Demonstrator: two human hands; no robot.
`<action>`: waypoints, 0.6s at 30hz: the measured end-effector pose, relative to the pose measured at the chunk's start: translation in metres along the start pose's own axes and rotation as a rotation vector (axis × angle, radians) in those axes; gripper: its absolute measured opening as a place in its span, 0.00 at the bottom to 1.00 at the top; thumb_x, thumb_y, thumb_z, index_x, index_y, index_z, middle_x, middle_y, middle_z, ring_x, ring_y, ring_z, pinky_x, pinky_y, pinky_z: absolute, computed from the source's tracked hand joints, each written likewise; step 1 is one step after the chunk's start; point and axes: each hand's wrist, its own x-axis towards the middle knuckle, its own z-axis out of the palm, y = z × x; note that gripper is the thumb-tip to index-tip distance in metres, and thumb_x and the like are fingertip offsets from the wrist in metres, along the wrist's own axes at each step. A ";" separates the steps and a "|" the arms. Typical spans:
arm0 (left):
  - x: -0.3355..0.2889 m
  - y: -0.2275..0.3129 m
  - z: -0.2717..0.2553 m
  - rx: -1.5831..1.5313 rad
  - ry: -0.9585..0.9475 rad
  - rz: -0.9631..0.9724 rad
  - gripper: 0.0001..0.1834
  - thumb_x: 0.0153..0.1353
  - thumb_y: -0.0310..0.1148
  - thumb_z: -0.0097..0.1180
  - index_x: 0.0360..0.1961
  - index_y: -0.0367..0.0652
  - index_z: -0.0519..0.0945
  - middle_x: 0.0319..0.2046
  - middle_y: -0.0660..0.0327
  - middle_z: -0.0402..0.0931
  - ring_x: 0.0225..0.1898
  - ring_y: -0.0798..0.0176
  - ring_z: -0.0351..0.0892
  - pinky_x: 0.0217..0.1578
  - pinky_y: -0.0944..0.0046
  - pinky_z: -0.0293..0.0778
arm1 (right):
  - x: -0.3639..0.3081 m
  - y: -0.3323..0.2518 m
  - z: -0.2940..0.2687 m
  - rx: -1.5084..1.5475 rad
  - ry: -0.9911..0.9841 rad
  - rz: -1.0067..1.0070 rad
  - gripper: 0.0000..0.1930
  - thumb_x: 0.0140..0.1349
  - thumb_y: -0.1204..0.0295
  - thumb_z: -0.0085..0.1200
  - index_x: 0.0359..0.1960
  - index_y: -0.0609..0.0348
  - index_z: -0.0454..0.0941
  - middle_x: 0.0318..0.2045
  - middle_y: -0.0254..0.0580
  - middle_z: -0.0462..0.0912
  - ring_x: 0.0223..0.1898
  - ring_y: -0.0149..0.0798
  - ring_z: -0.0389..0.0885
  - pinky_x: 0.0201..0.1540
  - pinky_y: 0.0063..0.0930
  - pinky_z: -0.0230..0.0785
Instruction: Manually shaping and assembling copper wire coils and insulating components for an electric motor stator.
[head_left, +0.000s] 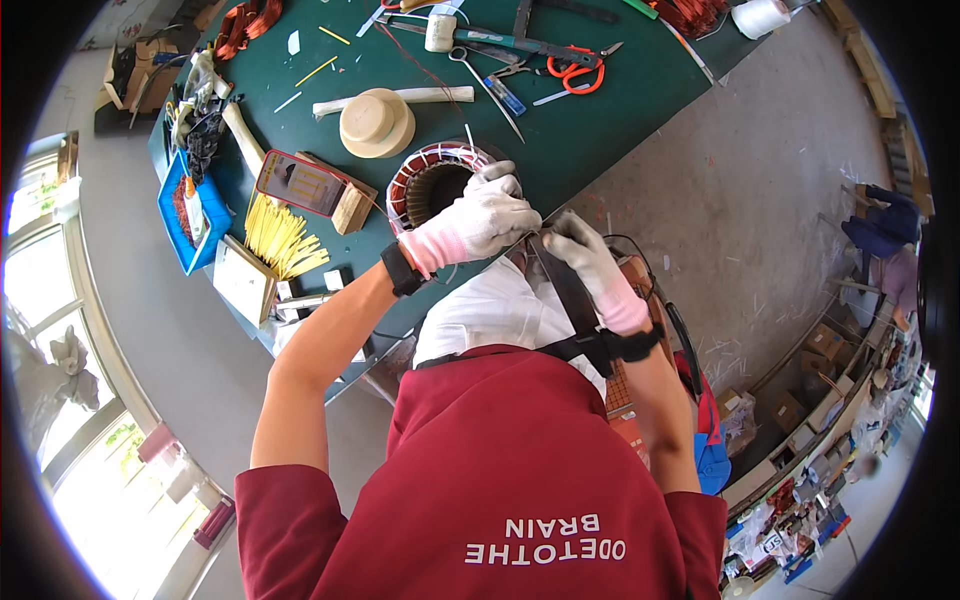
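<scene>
A motor stator lies near the bench's front edge, its ring of red windings bound with white cord around a dark bore. My left hand, in a white glove with a pink cuff, is closed at the stator's right front side. My right hand, gloved alike, is closed just to the right, past the bench edge. Their fingertips nearly meet over my lap, pinching something too small to make out. A black strap runs down beside my right hand. A white cord end sticks up at the stator's far rim.
On the green bench lie a mallet, red-handled scissors, a screwdriver, a cream round block and a phone against a wooden block. Yellow strips and a blue tray stand left.
</scene>
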 end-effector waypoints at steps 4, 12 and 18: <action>-0.004 -0.004 0.003 -0.038 0.031 -0.019 0.11 0.42 0.28 0.60 0.31 0.48 0.81 0.22 0.69 0.73 0.33 0.61 0.68 0.50 0.57 0.64 | -0.022 -0.008 -0.009 -0.680 0.108 -0.162 0.14 0.54 0.66 0.59 0.29 0.63 0.70 0.27 0.41 0.75 0.28 0.35 0.76 0.32 0.31 0.70; -0.012 -0.005 0.004 -0.062 -0.062 -0.071 0.14 0.42 0.23 0.59 0.34 0.47 0.81 0.23 0.67 0.75 0.34 0.60 0.73 0.60 0.45 0.59 | -0.035 -0.015 0.006 -1.235 0.301 -0.667 0.10 0.49 0.68 0.58 0.32 0.56 0.74 0.29 0.44 0.77 0.30 0.49 0.79 0.29 0.39 0.73; -0.007 -0.003 0.004 -0.073 -0.012 -0.037 0.15 0.42 0.23 0.60 0.35 0.47 0.82 0.25 0.67 0.75 0.36 0.60 0.73 0.61 0.45 0.59 | -0.007 0.000 0.001 -0.537 0.007 -0.270 0.05 0.60 0.71 0.51 0.31 0.59 0.69 0.22 0.34 0.70 0.28 0.26 0.72 0.29 0.25 0.67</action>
